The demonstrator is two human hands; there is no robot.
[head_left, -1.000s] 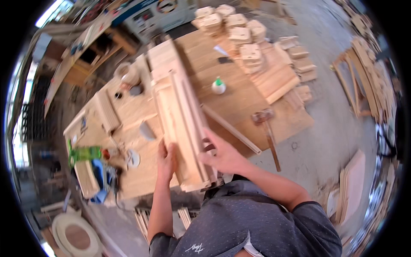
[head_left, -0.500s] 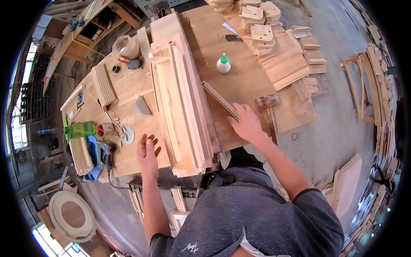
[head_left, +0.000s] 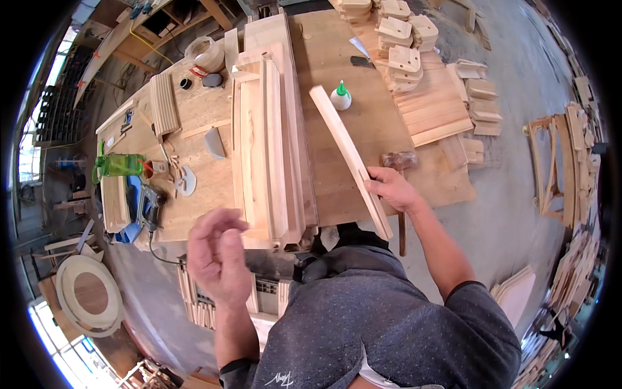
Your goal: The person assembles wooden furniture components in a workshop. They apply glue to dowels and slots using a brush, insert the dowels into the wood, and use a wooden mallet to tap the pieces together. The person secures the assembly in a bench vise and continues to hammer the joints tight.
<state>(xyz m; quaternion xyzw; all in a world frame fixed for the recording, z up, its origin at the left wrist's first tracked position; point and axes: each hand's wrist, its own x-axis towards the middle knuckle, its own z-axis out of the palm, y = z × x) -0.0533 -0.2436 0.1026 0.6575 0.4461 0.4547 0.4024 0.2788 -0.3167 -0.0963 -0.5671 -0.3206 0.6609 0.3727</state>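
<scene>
**Right hand (head_left: pixel 393 190) clamped on a wooden strip (head_left: pixel 343 136), left hand (head_left: pixel 220 256) loosely curled**

Through the head camera, my only view, I see the wooden strip slanting from the upper middle of the frame down to right of centre. The right hand grips it by its lower half, thumb laid on the near face, and the strip's bottom end reaches past the edge of the table (head_left: pixel 324 162).

The left hand is lower left of centre, slightly blurred, its thumb and fingers apart. Its fingertips overlap the bottom corner of a long wooden assembly (head_left: pixel 256 155) in my picture; I cannot tell whether they touch it.

Just right of the strip's upper end I have a white bottle with a green cap (head_left: pixel 341 98). A mallet (head_left: pixel 400 161) lies near the right hand, and stacks of shaped wooden pieces (head_left: pixel 405 61) fill the upper right of the table. At the left sits a green bottle (head_left: pixel 120 166).
</scene>
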